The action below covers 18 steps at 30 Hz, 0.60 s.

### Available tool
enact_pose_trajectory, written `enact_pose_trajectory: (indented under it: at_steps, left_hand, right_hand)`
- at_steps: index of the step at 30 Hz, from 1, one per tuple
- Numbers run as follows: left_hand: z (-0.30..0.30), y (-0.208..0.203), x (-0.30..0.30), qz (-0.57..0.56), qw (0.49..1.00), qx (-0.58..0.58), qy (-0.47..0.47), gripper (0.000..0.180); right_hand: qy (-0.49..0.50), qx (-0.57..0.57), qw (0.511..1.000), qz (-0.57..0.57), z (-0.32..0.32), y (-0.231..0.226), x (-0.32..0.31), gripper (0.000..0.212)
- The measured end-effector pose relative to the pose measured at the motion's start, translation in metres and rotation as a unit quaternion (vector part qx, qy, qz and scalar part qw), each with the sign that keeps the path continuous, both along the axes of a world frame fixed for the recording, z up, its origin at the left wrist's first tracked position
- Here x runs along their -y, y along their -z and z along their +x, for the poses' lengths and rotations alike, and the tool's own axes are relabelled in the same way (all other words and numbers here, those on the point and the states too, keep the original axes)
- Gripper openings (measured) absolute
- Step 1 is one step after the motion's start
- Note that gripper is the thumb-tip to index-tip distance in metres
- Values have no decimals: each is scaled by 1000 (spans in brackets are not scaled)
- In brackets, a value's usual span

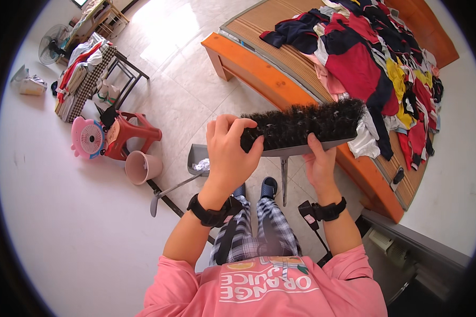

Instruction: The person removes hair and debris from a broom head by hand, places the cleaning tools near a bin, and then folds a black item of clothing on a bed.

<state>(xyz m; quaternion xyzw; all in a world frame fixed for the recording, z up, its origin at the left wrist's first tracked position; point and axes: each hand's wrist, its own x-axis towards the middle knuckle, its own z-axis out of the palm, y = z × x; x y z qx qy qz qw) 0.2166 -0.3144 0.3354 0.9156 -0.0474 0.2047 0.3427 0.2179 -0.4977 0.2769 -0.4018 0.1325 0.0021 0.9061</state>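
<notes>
Above the floor (pixel 232 100), just in front of the near edge of the bed (pixel 269 79), the broom (pixel 304 124) is held crosswise, bristles upward, its grey handle (pixel 284 182) extending below the head. The left hand (pixel 230 153) is partly closed at the left end, thumb and fingers gripping the black bristles. The right hand (pixel 321 164) supports the right portion: thumb against the front of the head, remaining fingers mostly hidden beneath.

Below, on the floor, blue slippers (pixel 268 187) are worn on the feet. Left of these stands a grey dustpan (pixel 192 153) containing white scraps (pixel 201 165). Further left: pink bin (pixel 135 170), red stool (pixel 150 134) and pink fan (pixel 91 136).

On the bed, a clothes pile (pixel 354 68) extends to the near edge; a small dark object (pixel 399 176) lies near the right-hand near corner.
</notes>
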Motion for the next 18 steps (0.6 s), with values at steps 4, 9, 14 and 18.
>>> enact_pose_trajectory:
  at_steps: [4,9,14,18]
  left_hand:
    - [3,-3,3,32,999,14,16,18]
    - [6,-5,5,56,998,11,21,13]
    - [9,-6,7,75,997,25,26,9]
    - [7,-1,4,28,999,31,34,9]
  right_hand:
    - [0,1,1000,-5,-3,1,3,33]
    - [13,0,1000,-6,-4,-3,4,33]
    - [9,4,1000,-25,-5,-2,8,31]
    - [13,9,999,-30,-4,-1,8,30]
